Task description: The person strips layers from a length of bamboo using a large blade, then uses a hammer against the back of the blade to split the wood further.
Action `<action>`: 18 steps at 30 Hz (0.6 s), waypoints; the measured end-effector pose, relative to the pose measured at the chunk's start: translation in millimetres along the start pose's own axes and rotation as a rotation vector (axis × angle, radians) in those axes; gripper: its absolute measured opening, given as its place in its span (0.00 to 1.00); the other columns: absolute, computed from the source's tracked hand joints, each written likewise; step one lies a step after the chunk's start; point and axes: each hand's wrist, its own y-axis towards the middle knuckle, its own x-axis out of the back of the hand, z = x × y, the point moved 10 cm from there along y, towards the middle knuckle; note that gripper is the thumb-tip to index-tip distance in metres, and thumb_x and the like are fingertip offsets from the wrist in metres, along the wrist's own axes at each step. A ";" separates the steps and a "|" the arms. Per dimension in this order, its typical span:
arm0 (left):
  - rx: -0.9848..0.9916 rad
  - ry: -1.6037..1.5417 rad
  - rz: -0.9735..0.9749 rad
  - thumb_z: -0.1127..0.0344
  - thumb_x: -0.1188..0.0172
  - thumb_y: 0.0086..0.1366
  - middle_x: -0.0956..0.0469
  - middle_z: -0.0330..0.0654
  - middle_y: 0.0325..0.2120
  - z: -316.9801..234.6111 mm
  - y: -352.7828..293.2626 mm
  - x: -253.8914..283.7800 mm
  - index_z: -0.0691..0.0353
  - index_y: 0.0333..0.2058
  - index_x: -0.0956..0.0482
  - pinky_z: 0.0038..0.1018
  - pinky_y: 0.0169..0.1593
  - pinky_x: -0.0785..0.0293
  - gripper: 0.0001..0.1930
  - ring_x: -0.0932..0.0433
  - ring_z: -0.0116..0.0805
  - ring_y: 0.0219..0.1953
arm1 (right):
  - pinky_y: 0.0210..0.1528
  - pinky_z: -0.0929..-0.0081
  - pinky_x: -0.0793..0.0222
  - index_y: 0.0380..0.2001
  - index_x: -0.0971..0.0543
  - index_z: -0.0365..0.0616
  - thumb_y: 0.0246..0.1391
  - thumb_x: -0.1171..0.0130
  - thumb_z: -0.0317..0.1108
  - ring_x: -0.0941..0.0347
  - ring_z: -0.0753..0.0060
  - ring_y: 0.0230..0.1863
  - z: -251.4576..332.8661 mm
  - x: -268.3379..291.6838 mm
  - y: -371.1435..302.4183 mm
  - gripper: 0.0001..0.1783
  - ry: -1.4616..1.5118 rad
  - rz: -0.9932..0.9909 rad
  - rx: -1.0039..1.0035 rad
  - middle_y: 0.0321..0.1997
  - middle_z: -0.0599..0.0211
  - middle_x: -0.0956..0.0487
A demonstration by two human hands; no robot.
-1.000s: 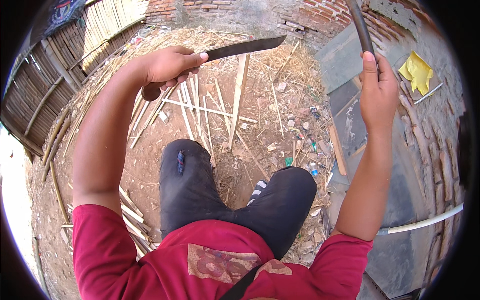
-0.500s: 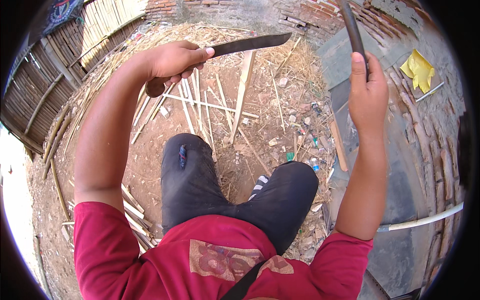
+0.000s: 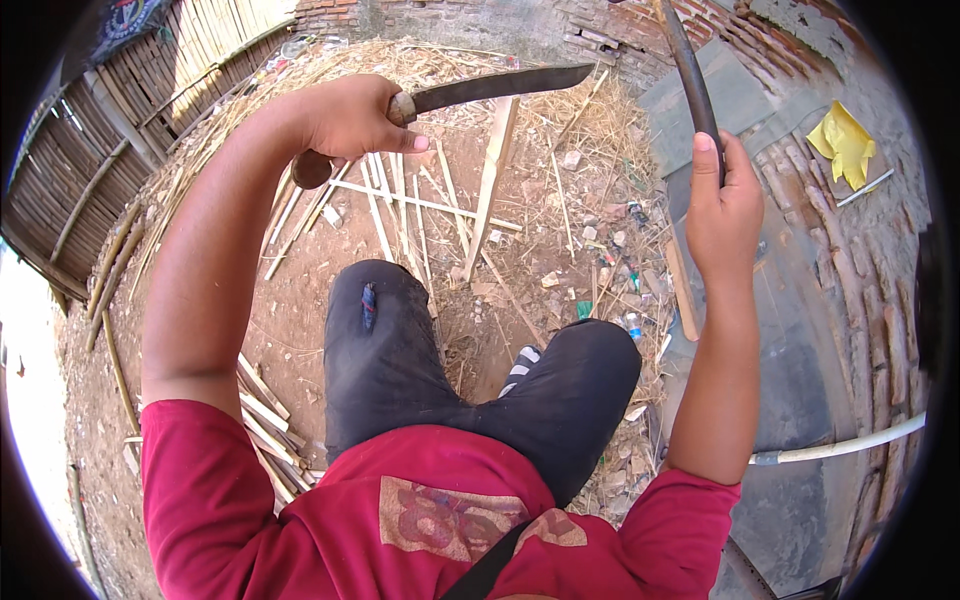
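Note:
My left hand is closed around the handle of a machete, its dark blade pointing right over the ground. A rounded brown handle end sticks out below the fist, and a pale collar shows where the blade begins. On the right, my right hand grips the lower end of a dark, slightly curved rod, held nearly upright. Its top turns lighter brown and meets something dark at the picture's upper edge that I cannot make out. Blade and rod are apart.
Split wooden strips and a wider board lie on the dirt ahead of my knees. More strips are at my left. Dark sheeting, a white pipe and yellow paper are at right, beside brickwork. A bamboo wall stands left.
My right hand has come down slightly with the rod, bringing its lighter upper part into view. My left grip has shifted, the thumb lower and the pale collar now showing.

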 end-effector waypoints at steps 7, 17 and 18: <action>0.017 0.020 -0.040 0.55 0.32 0.62 0.20 0.48 0.27 1.5 -4.0 6.5 0.68 0.41 0.21 0.38 0.39 0.25 0.20 0.20 0.40 0.31 | 0.27 0.70 0.37 0.46 0.20 0.38 0.69 0.46 0.50 0.34 0.78 0.22 1.3 7.9 -0.9 0.23 -0.031 0.097 -0.009 0.19 0.71 0.29; 0.065 -0.012 -0.065 0.61 0.36 0.61 0.20 0.47 0.27 6.1 -8.8 8.4 0.69 0.42 0.22 0.37 0.36 0.25 0.17 0.21 0.37 0.28 | 0.30 0.68 0.35 0.43 0.19 0.39 0.67 0.45 0.54 0.31 0.75 0.25 -16.2 -19.0 -19.6 0.25 -0.046 0.226 -0.056 0.21 0.68 0.26; 0.072 -0.017 -0.051 0.61 0.36 0.60 0.20 0.47 0.27 7.8 -7.9 8.6 0.69 0.42 0.22 0.37 0.35 0.25 0.17 0.21 0.37 0.28 | 0.30 0.69 0.35 0.43 0.19 0.38 0.67 0.45 0.54 0.31 0.75 0.25 -14.8 -10.0 -14.2 0.25 -0.033 0.185 -0.059 0.21 0.67 0.26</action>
